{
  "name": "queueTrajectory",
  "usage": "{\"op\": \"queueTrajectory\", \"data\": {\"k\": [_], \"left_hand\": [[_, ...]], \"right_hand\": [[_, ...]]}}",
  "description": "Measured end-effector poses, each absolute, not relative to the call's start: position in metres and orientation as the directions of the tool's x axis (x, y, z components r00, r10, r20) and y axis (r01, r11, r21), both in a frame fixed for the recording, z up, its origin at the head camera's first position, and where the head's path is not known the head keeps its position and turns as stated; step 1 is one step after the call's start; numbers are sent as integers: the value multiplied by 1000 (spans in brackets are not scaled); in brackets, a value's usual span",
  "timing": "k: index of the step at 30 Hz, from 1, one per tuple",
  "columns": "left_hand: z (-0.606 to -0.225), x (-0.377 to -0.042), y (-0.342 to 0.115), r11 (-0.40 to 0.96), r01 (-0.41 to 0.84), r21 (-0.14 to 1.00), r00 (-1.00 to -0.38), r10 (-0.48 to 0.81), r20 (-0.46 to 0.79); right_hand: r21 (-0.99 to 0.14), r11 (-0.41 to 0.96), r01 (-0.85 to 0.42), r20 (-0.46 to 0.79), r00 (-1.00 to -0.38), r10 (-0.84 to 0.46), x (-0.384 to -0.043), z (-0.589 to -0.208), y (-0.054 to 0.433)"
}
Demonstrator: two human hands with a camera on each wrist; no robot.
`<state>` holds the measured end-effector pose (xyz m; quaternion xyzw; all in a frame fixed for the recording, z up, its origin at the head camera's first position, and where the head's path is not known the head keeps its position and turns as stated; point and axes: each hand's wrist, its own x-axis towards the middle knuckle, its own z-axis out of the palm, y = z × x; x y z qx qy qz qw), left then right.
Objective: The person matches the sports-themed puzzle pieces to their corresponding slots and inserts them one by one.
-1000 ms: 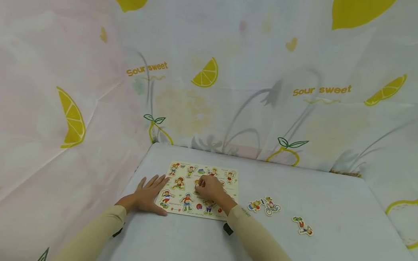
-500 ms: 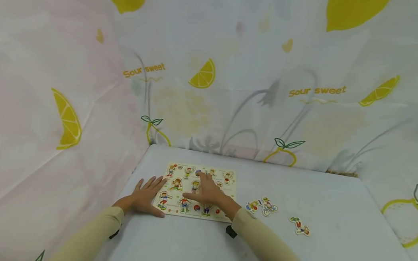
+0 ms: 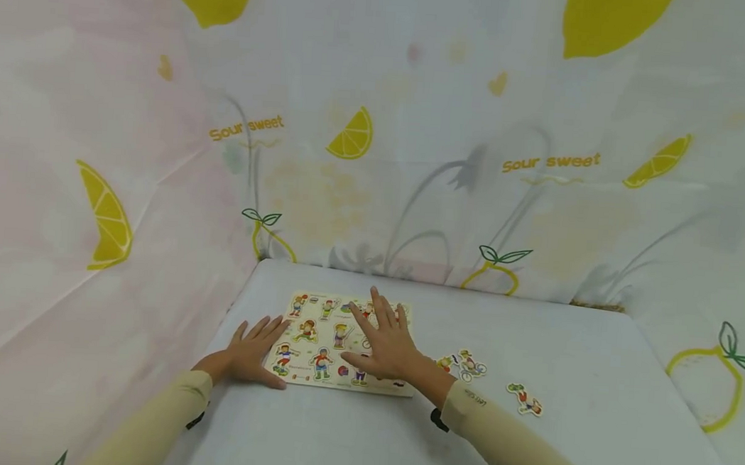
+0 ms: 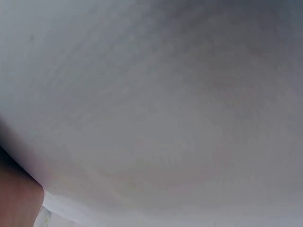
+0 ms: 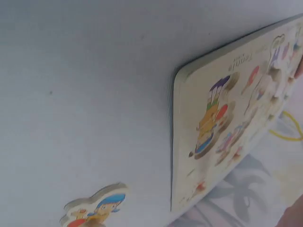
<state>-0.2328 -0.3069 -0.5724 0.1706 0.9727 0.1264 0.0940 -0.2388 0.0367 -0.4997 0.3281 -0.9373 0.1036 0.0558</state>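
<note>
A cream puzzle board (image 3: 299,381) printed with sporting children lies on the table. My left hand (image 3: 251,353) rests at its left edge with fingers spread. Over the board's right half is my right hand (image 3: 391,347), fingers spread apart and nothing held in them; it hides part of the board. A figure piece with a stick (image 3: 341,336) sits near the board's middle, left of the right thumb. In the right wrist view the board's corner (image 5: 189,85) shows several figures and recesses. The left wrist view shows mostly pale tablecloth (image 4: 142,118).
Right of the board lie loose pieces: a cyclist (image 3: 470,365), another figure (image 3: 446,363) beside it, partly behind the right arm, and a skateboarder (image 3: 524,399) farther right. A lemon-printed cloth wall (image 3: 425,214) stands behind the white table (image 3: 564,443).
My right hand was bent over the board's middle; it has opened, spread its fingers and shifted right, uncovering the figure with a stick. My left hand stays at the board's left edge.
</note>
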Motion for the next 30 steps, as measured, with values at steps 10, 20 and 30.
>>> {"op": "queueTrajectory", "data": {"k": [10,20,30], "left_hand": [[-573,-208,-314,900,301,317,-915,366,-171],[-574,-217,-310,902,309,303,-921,363,-141],[-564,-225,-302,903,303,305,-925,355,-132]], "right_hand": [[-160,753,-639,138,-769,-624,-234,-508,56],[-159,817,-554,148,-832,-535,-235,-506,109],[-167,843,-511,182,-856,-483,-224,-500,166]]}}
